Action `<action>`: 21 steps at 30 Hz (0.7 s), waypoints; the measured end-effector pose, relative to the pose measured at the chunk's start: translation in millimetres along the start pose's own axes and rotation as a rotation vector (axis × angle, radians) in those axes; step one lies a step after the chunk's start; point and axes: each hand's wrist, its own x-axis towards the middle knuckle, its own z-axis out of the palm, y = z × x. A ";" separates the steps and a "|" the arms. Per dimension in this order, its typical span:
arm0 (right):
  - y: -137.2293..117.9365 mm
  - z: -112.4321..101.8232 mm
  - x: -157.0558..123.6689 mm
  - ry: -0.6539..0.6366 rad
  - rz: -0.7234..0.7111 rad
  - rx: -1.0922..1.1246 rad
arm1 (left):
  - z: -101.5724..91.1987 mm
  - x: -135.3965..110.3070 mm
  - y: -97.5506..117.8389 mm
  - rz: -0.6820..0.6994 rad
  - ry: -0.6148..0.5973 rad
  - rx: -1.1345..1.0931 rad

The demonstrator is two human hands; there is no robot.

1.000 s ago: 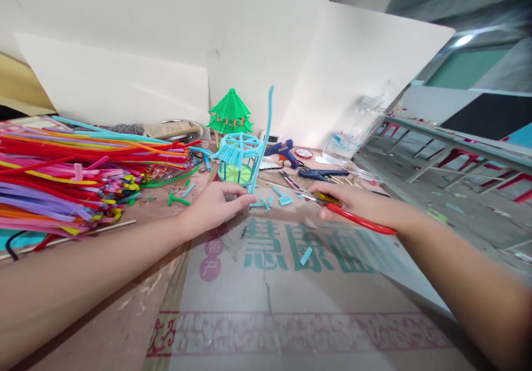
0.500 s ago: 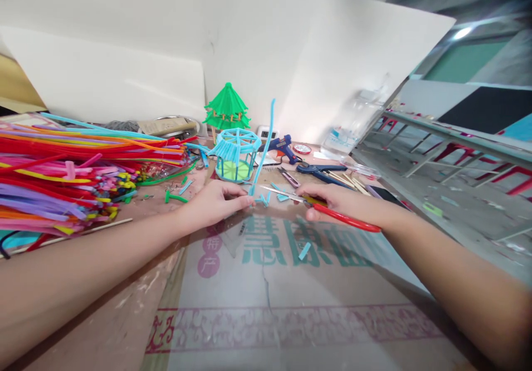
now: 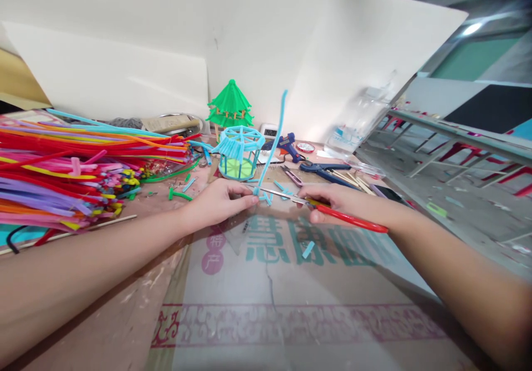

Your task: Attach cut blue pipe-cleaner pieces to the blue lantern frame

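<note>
Pipe cleaner [image 3: 279, 127] in left grip [image 3: 219, 200]

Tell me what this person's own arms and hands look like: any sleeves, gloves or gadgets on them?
They are plain human limbs. The left forearm and right forearm show no sleeve, cable or marking. The left hand and right hand wear no gloves; no watch or bracelet shows.

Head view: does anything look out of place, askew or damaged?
A light-blue offcut lies alone on the printed sheet, away from the other scraps. The light-blue pavilion looks lopsided: sloping roof strips cover only some sides.
</note>
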 end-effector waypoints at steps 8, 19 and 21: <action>0.3 0.3 1.6 -0.012 -0.020 -0.008 | 0.3 0.1 -0.1 0.008 0.009 -0.015; -2.0 -1.6 -2.5 -0.010 -0.023 -0.003 | 0.3 -0.2 -1.3 0.001 -0.002 0.007; -2.1 -1.7 -2.4 -0.007 -0.048 -0.013 | 0.3 -0.4 -1.6 -0.004 -0.002 0.018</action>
